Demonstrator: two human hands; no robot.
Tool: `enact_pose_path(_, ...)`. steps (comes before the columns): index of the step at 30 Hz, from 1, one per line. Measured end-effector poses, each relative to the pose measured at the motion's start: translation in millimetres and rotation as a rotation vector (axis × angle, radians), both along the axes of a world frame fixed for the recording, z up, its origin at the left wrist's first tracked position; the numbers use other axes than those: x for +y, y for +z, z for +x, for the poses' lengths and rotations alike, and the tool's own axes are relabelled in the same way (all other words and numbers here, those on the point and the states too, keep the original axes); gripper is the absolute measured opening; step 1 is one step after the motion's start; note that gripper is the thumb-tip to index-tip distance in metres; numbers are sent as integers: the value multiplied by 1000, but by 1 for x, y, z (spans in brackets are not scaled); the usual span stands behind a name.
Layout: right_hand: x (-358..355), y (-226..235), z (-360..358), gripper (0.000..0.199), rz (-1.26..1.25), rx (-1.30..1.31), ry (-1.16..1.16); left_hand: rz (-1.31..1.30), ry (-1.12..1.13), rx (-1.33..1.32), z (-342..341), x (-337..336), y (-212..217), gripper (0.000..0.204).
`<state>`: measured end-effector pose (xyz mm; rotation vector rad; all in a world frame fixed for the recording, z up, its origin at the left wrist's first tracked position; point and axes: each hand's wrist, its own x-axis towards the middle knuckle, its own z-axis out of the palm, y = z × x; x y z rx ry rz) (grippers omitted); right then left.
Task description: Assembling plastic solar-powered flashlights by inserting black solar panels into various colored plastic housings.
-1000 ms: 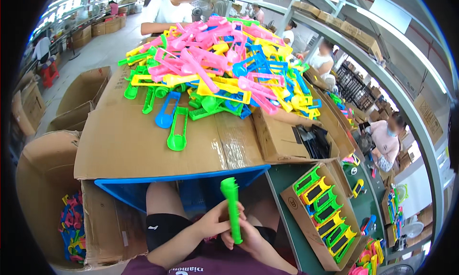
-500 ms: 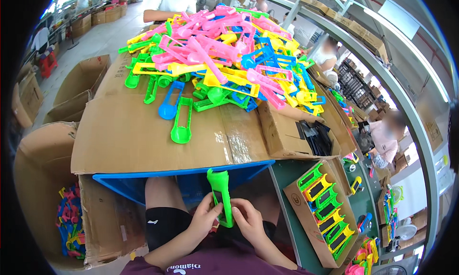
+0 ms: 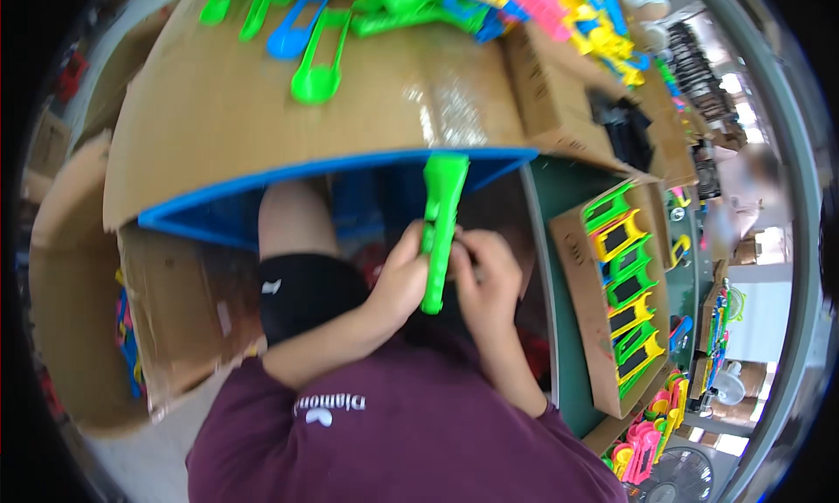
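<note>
In front of my lap I hold up a green plastic part (image 3: 446,184), long and narrow with a flared scoop-like end at the top. It stands nearly upright, edge toward me. My left hand (image 3: 400,284) is closed around its lower half from the left. My right hand (image 3: 491,280) is at its right side, fingers curled in a pinch against or just beside the part; what is between those fingertips I cannot make out. Beyond my hands, a loose green frame piece (image 3: 316,82) and a blue one (image 3: 291,38) lie on the cardboard sheet (image 3: 367,110).
A pile of pink, yellow, blue and green pieces (image 3: 559,9) covers the far cardboard. At right, a carton (image 3: 584,302) holds a row of green and yellow parts with dark panels. A box of black pieces (image 3: 625,127) stands behind it. A deep carton (image 3: 74,328) is at left.
My view has tipped downward, so the pile sits higher in the picture. The green part has turned edge-on between my hands. My right fingers have curled in closer.
</note>
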<state>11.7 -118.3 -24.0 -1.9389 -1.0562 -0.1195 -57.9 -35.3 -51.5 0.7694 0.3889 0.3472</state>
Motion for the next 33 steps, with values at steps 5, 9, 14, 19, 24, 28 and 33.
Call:
enact_pose_path(5,-15,-19,12,9,-126,256,-62,321,148,53,7,32,-12,10)
enact_pose_path(9,-24,-14,5,12,186,702,-119,319,122,26,7,24,-18,16)
enact_pose_path(14,-11,-11,-9,13,117,686,-7,429,52,28,1,6,-12,17)
enact_pose_path(19,-11,-8,-9,14,40,605,-11,482,44,-45,6,0,-15,17)
enact_pose_path(24,-13,-1,-9,14,33,639,-35,366,-42,-71,5,0,-11,16)
enact_pose_path(28,-17,4,-7,16,-21,673,-45,433,-171,-92,-1,7,-11,20)
enact_pose_path(33,-21,2,-5,18,31,689,68,337,-212,-134,-3,9,-3,27)
